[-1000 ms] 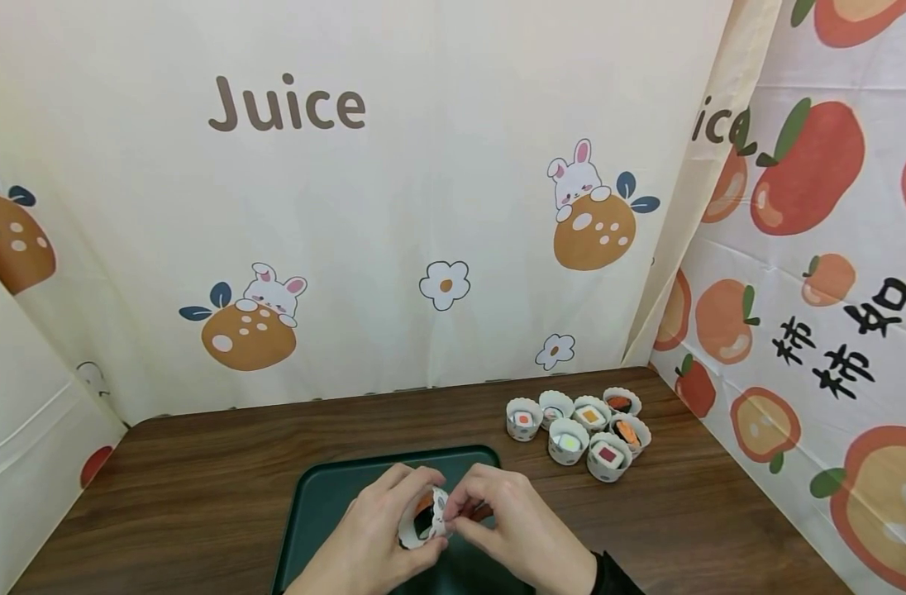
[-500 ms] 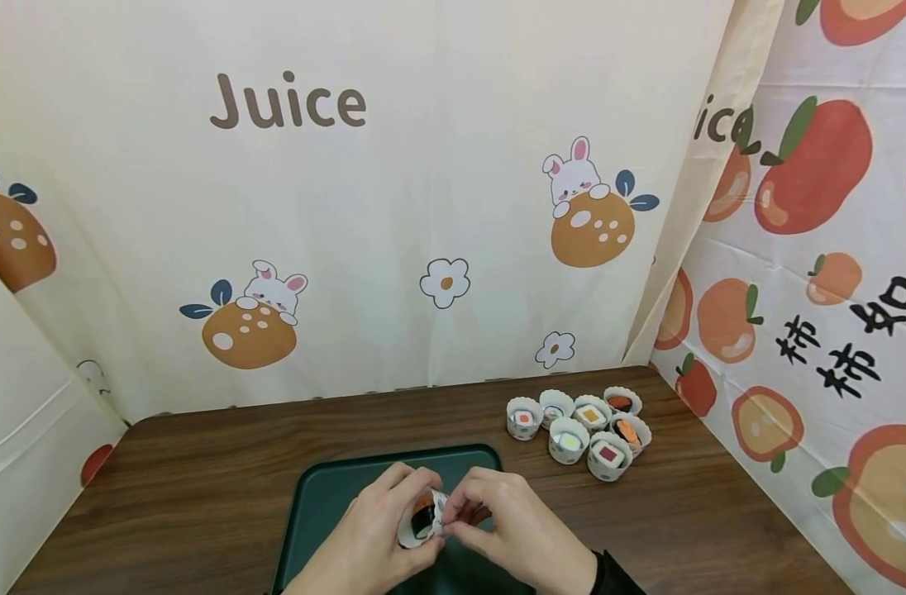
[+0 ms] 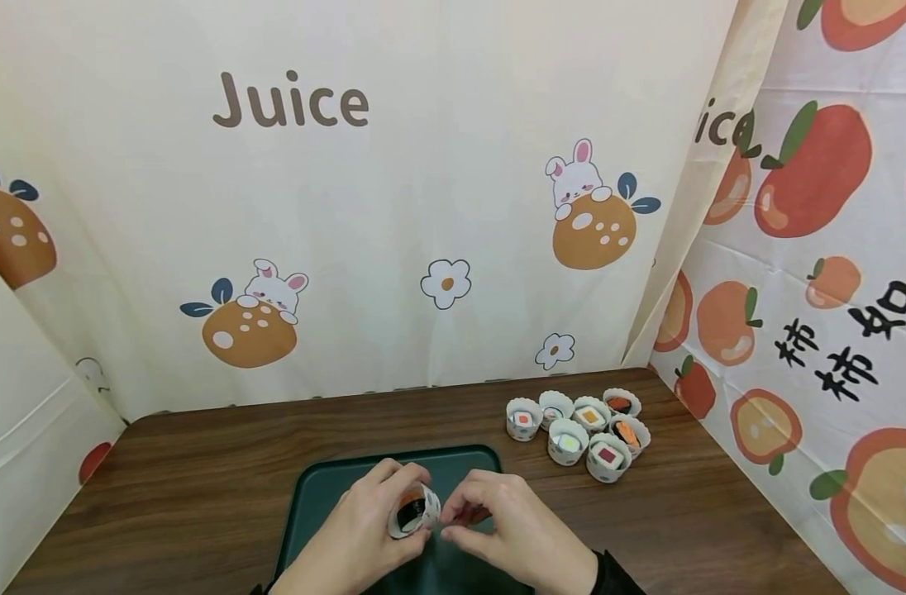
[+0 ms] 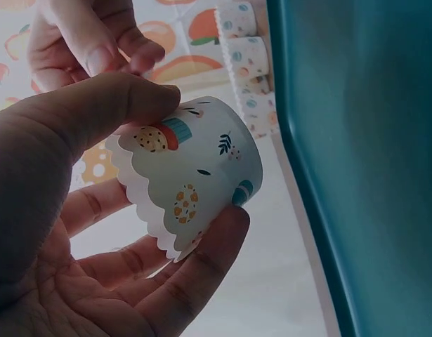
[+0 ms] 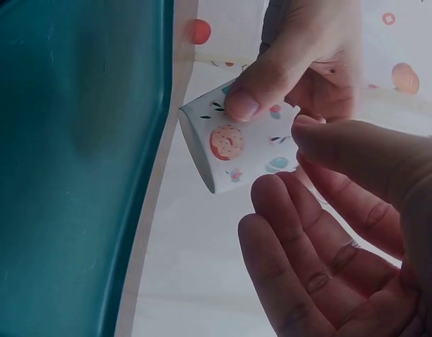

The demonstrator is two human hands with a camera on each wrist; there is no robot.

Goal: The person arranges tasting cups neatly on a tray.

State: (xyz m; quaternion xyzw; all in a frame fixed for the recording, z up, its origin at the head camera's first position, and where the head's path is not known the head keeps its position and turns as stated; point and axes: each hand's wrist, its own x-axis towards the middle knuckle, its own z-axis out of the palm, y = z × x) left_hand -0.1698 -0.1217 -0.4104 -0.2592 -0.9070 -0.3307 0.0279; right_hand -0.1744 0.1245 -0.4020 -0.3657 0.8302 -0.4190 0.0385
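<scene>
left hand [image 3: 373, 516] grasps cup [image 4: 208, 161] over tray [image 3: 314, 496], sushi [image 3: 411, 512] inside, right hand [image 3: 511, 525] released beside it, seven cups [image 3: 569, 446] near table's [image 3: 185, 479] far right corner

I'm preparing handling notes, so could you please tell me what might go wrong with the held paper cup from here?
The scalloped paper cup is tilted, so the sushi piece inside might slide out onto the green tray. If the left hand grips too firmly, the cup's thin-looking wall could crease.
</scene>
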